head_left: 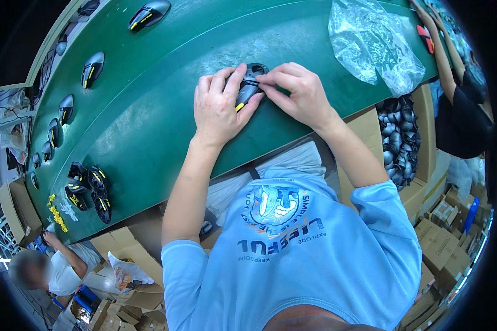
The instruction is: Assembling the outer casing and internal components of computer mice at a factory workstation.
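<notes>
A black computer mouse shell [254, 70] with a yellow strip on its side rests on the green bench top in front of me. My left hand [218, 105] is closed round its left side, fingers over the top and thumb along the near edge. From the other side, my right hand [301, 96] comes in with thumb and index finger pinched together at the shell's right edge. Whatever small part may be between those fingertips is too small to make out. My fingers hide much of the shell.
More mouse shells [93, 70] stand spaced along the bench's left side. Several black mouse parts [99, 193] lie near small yellow pieces [56, 214]. A clear plastic bag [364, 41] lies right; below it, a carton holds grey shells [397, 140]. Two other people sit at the bench's ends.
</notes>
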`<state>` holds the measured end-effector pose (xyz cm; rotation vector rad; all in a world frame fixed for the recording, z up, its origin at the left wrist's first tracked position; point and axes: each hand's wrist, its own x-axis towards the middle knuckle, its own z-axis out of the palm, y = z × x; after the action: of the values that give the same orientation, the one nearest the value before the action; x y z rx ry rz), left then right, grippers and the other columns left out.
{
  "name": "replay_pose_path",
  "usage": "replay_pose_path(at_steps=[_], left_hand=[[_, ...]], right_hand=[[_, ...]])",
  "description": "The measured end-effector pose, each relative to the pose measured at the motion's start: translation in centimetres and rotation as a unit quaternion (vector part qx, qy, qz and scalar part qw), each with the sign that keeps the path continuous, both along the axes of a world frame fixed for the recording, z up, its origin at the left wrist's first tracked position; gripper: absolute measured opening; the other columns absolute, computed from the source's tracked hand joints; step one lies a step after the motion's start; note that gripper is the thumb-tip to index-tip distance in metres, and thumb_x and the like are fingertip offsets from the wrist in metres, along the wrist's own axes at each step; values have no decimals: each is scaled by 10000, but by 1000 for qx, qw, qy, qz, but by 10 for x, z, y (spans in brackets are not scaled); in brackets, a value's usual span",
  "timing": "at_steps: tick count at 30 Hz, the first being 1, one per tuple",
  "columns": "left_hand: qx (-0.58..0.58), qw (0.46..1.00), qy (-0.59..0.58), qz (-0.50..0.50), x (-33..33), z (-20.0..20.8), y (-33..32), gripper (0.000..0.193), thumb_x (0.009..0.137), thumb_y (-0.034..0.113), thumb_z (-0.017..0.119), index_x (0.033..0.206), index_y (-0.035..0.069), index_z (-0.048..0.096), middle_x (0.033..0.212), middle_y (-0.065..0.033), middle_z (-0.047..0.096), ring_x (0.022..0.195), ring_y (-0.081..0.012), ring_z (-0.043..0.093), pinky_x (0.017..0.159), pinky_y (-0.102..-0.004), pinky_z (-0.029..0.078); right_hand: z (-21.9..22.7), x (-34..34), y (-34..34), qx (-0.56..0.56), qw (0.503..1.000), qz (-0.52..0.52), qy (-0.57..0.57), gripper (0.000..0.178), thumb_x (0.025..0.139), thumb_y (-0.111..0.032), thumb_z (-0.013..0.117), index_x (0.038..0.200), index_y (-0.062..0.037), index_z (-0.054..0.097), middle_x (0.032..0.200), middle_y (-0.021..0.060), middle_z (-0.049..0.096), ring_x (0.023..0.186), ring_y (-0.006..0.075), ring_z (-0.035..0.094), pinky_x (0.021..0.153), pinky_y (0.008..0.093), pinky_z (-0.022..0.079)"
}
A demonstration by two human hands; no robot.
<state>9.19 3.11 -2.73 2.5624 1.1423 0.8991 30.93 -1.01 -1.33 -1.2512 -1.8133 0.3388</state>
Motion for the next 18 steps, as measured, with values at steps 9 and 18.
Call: replay_pose_path(at_steps=[9, 18], left_hand=[[16, 999, -6, -28, 0, 0, 7, 605, 798, 297, 892, 1320, 65, 692, 1276, -117, 711, 1051, -328, 645, 917, -423, 546], [60, 995, 28, -76, 6, 12, 13, 488, 841, 263, 846, 1248, 24, 720, 1220, -163, 750, 1091, -359, 682, 981, -450, 527]], right_hand=[[4, 15, -5, -75, 991, 87, -75, 305, 952, -247, 778, 1247, -171, 807, 801, 93, 755, 697, 312, 734, 638, 425, 596], [-2, 16, -19, -106, 984, 64, -131, 410, 939, -263, 771, 1346, -212, 761, 805, 112, 745, 731, 331, 741, 629, 459, 587]])
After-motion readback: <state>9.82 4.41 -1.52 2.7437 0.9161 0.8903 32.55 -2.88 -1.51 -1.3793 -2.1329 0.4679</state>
